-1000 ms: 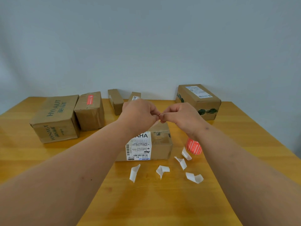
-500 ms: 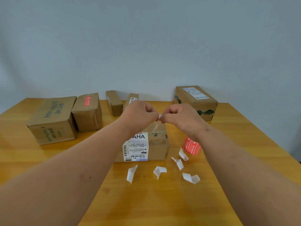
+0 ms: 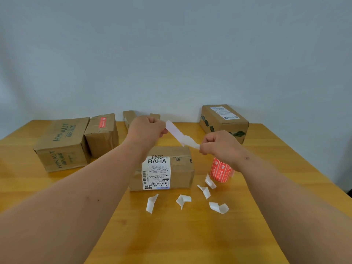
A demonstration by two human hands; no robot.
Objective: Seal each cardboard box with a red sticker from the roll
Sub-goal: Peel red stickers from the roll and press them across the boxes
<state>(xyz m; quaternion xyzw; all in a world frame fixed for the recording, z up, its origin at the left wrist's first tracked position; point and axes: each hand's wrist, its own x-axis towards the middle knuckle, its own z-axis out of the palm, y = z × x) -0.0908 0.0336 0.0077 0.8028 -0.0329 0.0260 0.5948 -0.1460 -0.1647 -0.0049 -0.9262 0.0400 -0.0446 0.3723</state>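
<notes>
Hands are working above the box (image 3: 162, 166): I'm seeing the left hand (image 3: 146, 129) pinching one end of a pale sticker strip (image 3: 181, 137), the right hand (image 3: 217, 144) pinching the other, roll (image 3: 221, 170) standing on the worktop (image 3: 171, 235).

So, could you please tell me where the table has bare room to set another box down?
The near table in front of the paper scraps is bare, as is the left front below the HYNAUT box. It is crowded around the BAHA box and sticker roll.

BAHA box (image 3: 171, 168): table centre | sticker roll (image 3: 221, 171): red, upright, right beside it
</notes>
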